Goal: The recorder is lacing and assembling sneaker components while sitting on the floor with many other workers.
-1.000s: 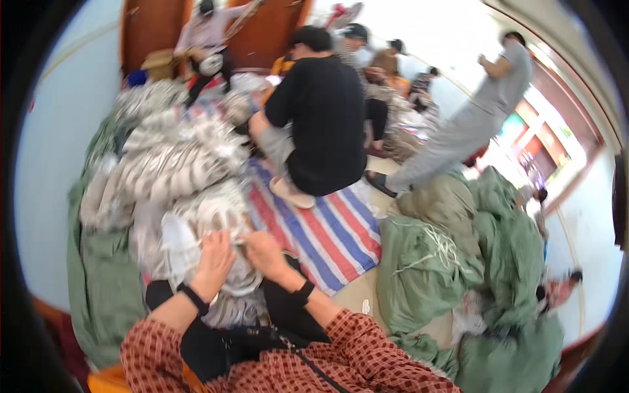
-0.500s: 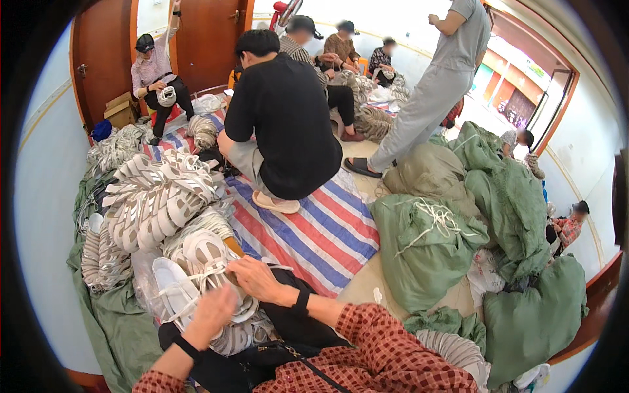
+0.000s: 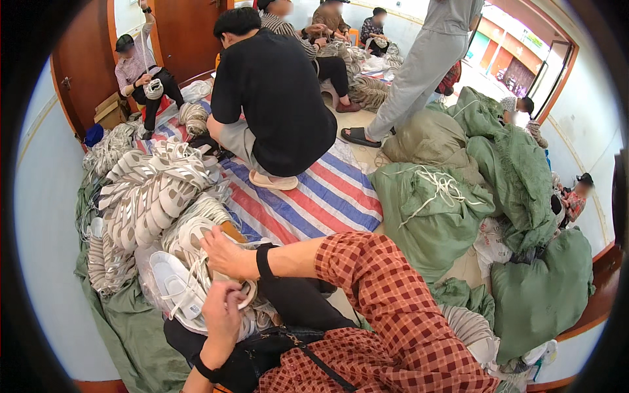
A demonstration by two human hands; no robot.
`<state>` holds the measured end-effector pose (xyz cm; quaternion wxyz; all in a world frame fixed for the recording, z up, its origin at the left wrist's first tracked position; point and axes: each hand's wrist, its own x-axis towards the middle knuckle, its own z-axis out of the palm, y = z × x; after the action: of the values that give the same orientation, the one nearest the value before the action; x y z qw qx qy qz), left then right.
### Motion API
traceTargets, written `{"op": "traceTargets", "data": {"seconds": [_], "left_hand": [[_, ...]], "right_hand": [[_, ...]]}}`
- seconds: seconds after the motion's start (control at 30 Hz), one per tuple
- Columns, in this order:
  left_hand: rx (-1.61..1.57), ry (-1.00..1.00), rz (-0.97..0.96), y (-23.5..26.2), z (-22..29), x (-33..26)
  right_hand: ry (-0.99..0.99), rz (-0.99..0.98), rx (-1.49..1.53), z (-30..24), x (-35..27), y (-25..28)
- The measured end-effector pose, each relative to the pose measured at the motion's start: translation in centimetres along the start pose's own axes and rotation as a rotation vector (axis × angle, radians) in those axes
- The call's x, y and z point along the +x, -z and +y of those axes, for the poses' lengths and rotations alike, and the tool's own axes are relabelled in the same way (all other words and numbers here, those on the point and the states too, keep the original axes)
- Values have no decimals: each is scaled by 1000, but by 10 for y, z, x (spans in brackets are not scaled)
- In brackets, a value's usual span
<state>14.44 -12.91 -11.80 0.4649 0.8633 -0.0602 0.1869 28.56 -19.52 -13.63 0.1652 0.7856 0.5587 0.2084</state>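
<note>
On my lap lies a pale shoe upper (image 3: 247, 293) with white laces, partly hidden by my hands. My right hand (image 3: 226, 254) is above it, its fingers closed near a white shoelace (image 3: 194, 275) that runs down toward a white shoe (image 3: 175, 288) on the left. Lower down, my left hand (image 3: 221, 316) is bent with thumb and fingers pinched at the upper's near edge; what they hold is too small to make out. Behind my right fingers sits another beige-and-white upper (image 3: 190, 237).
Bundled shoe uppers (image 3: 154, 190) are heaped at the left. A striped sheet (image 3: 314, 203) covers the floor ahead, where a person in black (image 3: 272, 105) squats. Green sacks (image 3: 432, 216) stand at the right. A person in grey (image 3: 419, 72) stands beyond; several others sit farther back.
My right hand has moved left and slightly up, its forearm now reaching farther across. My left hand has shifted right and down, nearer my body. The view has turned slightly.
</note>
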Motion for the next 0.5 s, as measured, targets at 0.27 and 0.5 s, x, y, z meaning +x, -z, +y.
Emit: {"op": "traceTargets", "data": {"seconds": [0.27, 0.5], "left_hand": [[-357, 317, 289, 56, -2, 5], [-400, 310, 39, 32, 24, 9]], "right_hand": [[248, 274, 912, -26, -48, 32], [-278, 346, 1331, -7, -94, 40]]}}
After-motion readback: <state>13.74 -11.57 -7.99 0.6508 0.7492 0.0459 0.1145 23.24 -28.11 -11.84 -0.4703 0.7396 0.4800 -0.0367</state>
